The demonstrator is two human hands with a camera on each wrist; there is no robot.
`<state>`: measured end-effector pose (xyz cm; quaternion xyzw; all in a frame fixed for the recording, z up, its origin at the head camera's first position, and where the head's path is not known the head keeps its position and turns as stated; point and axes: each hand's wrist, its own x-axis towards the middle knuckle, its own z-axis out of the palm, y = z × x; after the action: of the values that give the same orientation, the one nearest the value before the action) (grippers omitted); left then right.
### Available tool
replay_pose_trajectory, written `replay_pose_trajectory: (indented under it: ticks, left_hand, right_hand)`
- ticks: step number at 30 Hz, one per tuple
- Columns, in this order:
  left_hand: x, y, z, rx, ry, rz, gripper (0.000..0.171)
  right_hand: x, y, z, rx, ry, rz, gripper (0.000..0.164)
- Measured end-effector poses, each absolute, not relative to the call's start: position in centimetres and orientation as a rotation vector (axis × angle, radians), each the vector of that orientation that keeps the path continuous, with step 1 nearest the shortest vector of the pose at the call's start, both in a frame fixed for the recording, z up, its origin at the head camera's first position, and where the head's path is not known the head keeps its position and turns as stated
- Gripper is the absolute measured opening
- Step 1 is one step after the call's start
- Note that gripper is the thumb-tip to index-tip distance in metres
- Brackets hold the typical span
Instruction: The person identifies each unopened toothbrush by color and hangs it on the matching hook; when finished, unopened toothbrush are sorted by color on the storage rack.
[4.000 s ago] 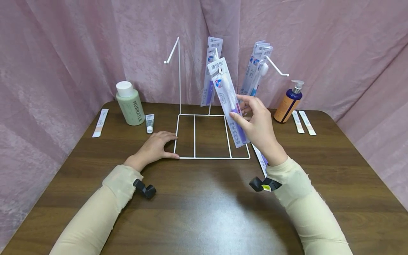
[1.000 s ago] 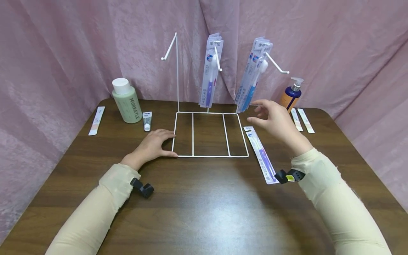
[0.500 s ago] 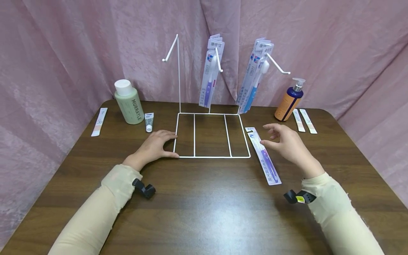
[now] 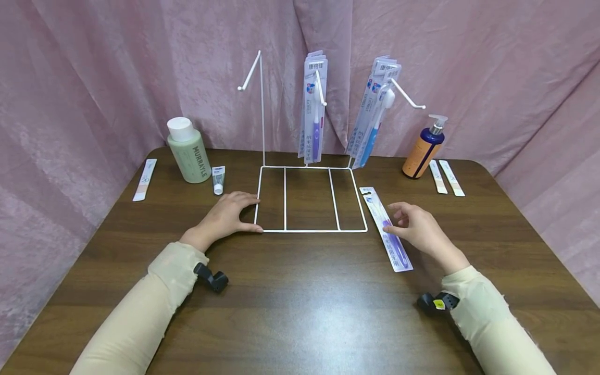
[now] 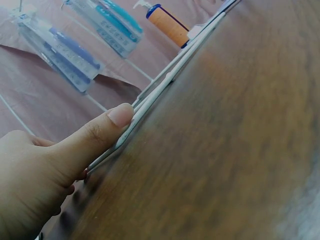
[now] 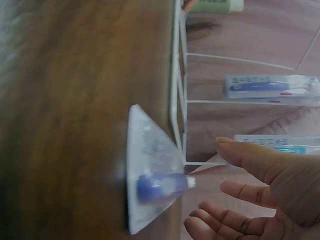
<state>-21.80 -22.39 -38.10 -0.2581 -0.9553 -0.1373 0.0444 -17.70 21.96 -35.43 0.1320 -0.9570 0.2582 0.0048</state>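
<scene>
My left hand (image 4: 227, 212) rests at the front left corner of a white wire rack (image 4: 309, 231); its thumb lies along the front bar and its fingers reach the side bar. A packaged toothbrush (image 4: 396, 249) with a purple handle lies on the table to the right of the rack. Close over its right edge is my right hand (image 4: 419, 224), fingers loosely bent, with a gap between thumb and fingers in the right wrist view. Purple packaged toothbrushes (image 4: 314, 112) hang from the middle hook, and blue-handled ones (image 4: 372, 117) from the right hook. The left hook (image 4: 250, 70) is bare.
A green bottle (image 4: 192, 156) and a small tube (image 4: 218, 180) stand left of the rack, with a flat sachet (image 4: 145, 179) farther left. At the back right are an orange pump bottle (image 4: 422, 153) and two more sachets (image 4: 452, 178). A pink curtain hangs behind the table.
The purple toothbrush pack that my right hand held now hangs on the middle hook. My right hand has let go and moved down and right to the pack on the table. My left hand stays put.
</scene>
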Motion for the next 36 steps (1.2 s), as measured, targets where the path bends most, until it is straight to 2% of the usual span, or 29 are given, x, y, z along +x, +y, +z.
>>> replay_pose_trajectory:
  ticks: [18,29,36]
  left_hand:
    - [-22.0,-22.5,-38.2,-0.786,-2.928,-0.419,0.083]
    - [-22.0,-22.4,-38.3,-0.802,-2.915,-0.42,0.084]
    - [-21.9,-22.5,-38.2,-0.787,-2.926,-0.42,0.084]
  right_hand:
    - [-18.4,21.3,-37.0,0.332,-3.116,0.722,0.065]
    - [-18.6,21.4,-37.3,0.236,-3.144,0.907,0.074]
    - [-18.8,21.6,-37.6,0.216,-3.11,1.035,0.072]
